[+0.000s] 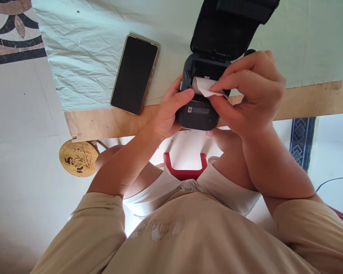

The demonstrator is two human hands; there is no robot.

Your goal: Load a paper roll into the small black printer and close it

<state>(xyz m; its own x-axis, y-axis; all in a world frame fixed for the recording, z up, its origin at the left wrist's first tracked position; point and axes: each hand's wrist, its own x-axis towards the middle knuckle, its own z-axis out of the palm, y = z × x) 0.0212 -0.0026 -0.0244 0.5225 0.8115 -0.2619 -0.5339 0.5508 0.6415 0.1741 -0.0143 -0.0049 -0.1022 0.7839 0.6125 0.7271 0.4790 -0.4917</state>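
Printer (198, 114) sits at table (303, 101) edge, lid (223, 30) up, part of base overhanging lap. Left hand (168, 112) wraps printer's left side, thumb over front lip. Right hand (251, 95) is above printer's right side; we see it pinching paper (204, 86) between thumb and fingers, strip coming out of open bay. Risks, as we judge: paper may tear or crease under tight pinch; printer may slide off edge if left grip slackens. Phone (134, 74) lies left, well apart.

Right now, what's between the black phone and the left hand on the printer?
Nothing: head view shows only bare pale cloth and wooden table edge between the black smartphone and the left hand.
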